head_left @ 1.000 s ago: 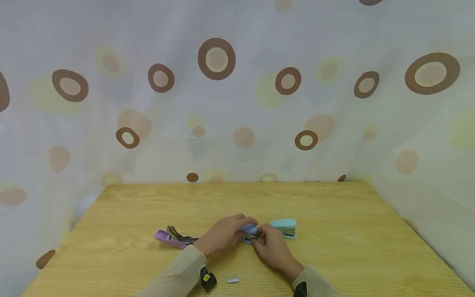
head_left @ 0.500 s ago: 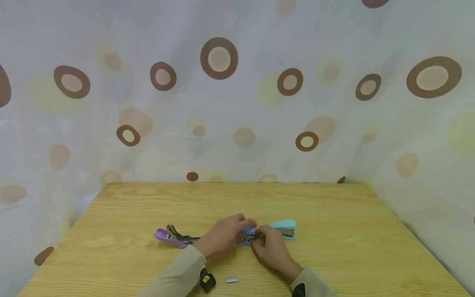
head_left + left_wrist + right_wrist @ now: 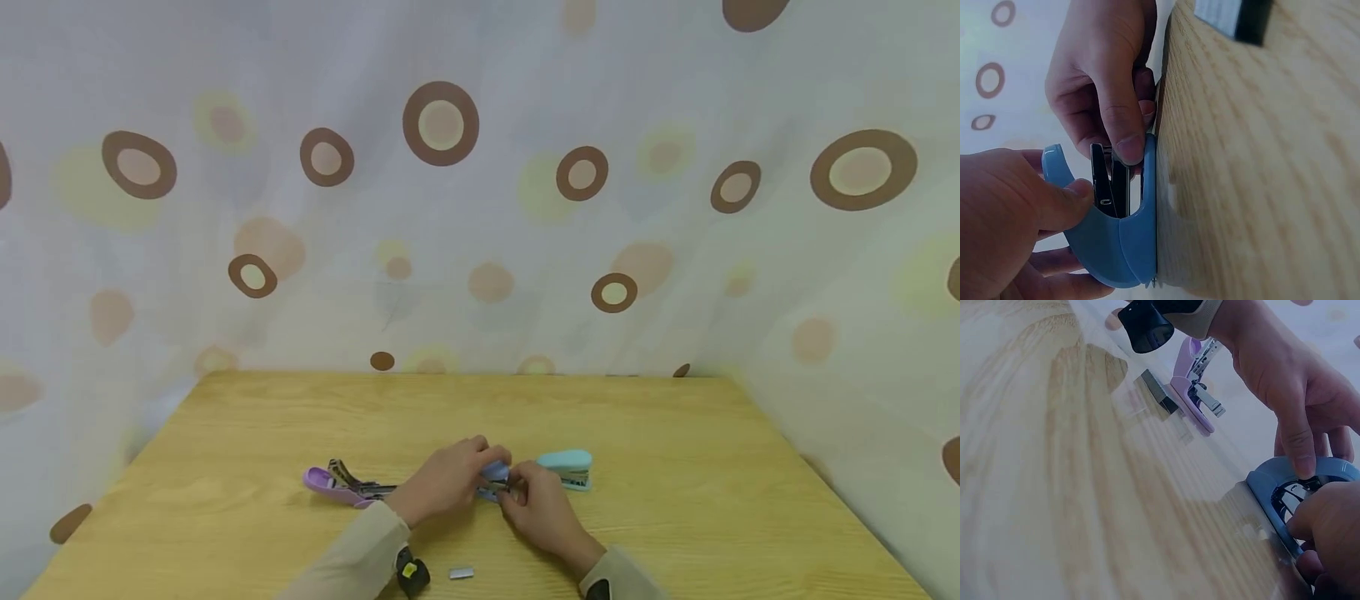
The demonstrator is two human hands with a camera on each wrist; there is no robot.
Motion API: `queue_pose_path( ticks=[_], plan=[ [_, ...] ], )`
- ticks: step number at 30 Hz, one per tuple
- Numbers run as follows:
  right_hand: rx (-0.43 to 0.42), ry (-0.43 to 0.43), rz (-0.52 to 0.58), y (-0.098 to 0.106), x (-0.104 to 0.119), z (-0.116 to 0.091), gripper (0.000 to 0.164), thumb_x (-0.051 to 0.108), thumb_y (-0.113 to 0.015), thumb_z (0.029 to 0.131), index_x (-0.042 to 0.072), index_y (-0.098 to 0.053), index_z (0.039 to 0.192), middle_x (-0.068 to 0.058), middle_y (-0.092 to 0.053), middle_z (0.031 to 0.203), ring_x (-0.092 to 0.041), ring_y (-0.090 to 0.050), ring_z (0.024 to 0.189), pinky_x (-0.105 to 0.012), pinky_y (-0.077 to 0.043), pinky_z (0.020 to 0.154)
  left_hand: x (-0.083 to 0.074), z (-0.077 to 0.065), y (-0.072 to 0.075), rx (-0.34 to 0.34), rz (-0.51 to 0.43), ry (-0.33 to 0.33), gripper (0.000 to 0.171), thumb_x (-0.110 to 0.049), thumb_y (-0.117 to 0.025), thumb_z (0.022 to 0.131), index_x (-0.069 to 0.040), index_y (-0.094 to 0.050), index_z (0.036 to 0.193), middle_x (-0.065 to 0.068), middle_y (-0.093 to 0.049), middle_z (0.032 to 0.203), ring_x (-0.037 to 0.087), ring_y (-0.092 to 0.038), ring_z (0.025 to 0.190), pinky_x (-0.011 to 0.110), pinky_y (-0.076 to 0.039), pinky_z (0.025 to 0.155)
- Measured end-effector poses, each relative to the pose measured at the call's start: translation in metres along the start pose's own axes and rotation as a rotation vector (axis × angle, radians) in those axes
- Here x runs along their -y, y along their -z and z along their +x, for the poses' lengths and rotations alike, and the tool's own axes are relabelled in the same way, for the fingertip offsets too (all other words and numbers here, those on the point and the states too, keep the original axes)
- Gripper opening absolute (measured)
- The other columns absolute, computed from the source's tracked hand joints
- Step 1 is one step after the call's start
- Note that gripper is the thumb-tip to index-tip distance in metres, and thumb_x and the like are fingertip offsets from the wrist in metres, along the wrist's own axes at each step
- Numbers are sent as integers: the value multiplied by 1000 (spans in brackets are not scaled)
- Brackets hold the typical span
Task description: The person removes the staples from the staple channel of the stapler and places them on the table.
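Observation:
A blue stapler rests on the table with its top cover raised, its metal inner parts showing in the left wrist view. From behind and above, my left hand grips the cover, the thumb on one side of it. At the front end, my right hand pinches the metal staple channel between thumb and fingers, close above the base. The right fingertips are partly hidden behind the thumb, so whether they also hold staples cannot be seen.
To the left lies a purple stapler, folded wide apart. A turquoise stapler stands just beyond the right hand. Nearer the front is a small block of staples. A patterned curtain hangs behind the table.
The head view has shifted slightly. Both hands keep their hold on the blue stapler, with only slight movement of the right fingers at its front end.

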State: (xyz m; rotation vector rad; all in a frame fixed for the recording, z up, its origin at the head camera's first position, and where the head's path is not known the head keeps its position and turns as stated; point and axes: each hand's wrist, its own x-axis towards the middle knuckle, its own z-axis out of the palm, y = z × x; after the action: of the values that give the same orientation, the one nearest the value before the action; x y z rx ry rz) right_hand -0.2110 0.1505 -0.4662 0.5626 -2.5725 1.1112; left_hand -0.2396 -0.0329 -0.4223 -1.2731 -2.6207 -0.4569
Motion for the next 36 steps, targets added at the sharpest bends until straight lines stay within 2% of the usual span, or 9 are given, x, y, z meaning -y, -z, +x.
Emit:
queue_pose_path(
  ticks=[7,10,13,16,20,26,28,34,36],
  plan=[
    [24,-27,7,1,5,-2,13,1,-73,78,2,-63,86,4,-51,63,3,-41,51,-18,-38,45,-2,-3,2,41,-25,30,39,0,-64,88,-21,-57,121,-1,-51,93,7,-43,72,16,-38,52],
    [28,-37,5,1,6,-3,12,0,-72,79,2,-63,87,5,-50,63,3,-41,51,-18,-38,45,1,-4,3,48,-62,31,39,0,-62,90,-19,-55,123,0,-52,97,8,-47,76,18,-43,57],
    [26,-47,4,2,6,-2,12,-1,-71,80,1,-63,89,4,-51,62,3,-41,51,-18,-38,46,6,-5,6,44,-172,52,35,-1,-59,92,-12,-50,123,3,-54,106,13,-53,90,25,-50,74],
    [33,-65,10,4,6,-1,12,-2,-70,81,1,-64,91,4,-51,63,2,-41,51,-19,-37,45,12,-6,9,51,-290,73,31,-3,-57,94,-10,-45,122,5,-54,114,16,-53,103,33,-48,90],
    [62,-83,16,5,7,0,12,-1,-70,82,1,-64,92,4,-51,65,1,-42,50,-19,-36,44,18,-8,13,80,-413,98,30,-4,-57,94,-12,-45,120,5,-54,117,17,-53,105,32,-48,89],
    [63,-56,0,5,8,-2,14,-1,-71,81,1,-64,93,4,-50,66,2,-40,50,-18,-36,45,24,-11,17,94,-569,136,29,-3,-57,91,-10,-48,118,2,-54,116,17,-54,104,27,-48,77],
    [55,-54,-5,5,9,-3,14,-1,-71,81,2,-64,92,4,-49,66,2,-39,50,-18,-36,45,26,-12,19,75,-554,124,27,-5,-58,91,-12,-49,115,-1,-54,112,16,-55,102,27,-49,77],
    [36,-44,-50,3,10,-1,14,2,-72,82,6,-66,93,6,-49,68,2,-38,52,-19,-36,49,33,-17,24,-68,-405,121,29,-7,-68,76,-21,-49,93,-10,-53,88,9,-58,86,25,-48,71],
    [33,-49,-59,2,10,0,14,2,-73,81,7,-66,93,6,-48,68,1,-38,52,-19,-35,49,35,-17,26,-81,-383,116,30,-7,-70,73,-21,-49,89,-11,-54,84,8,-59,82,24,-48,68]
  ],
)
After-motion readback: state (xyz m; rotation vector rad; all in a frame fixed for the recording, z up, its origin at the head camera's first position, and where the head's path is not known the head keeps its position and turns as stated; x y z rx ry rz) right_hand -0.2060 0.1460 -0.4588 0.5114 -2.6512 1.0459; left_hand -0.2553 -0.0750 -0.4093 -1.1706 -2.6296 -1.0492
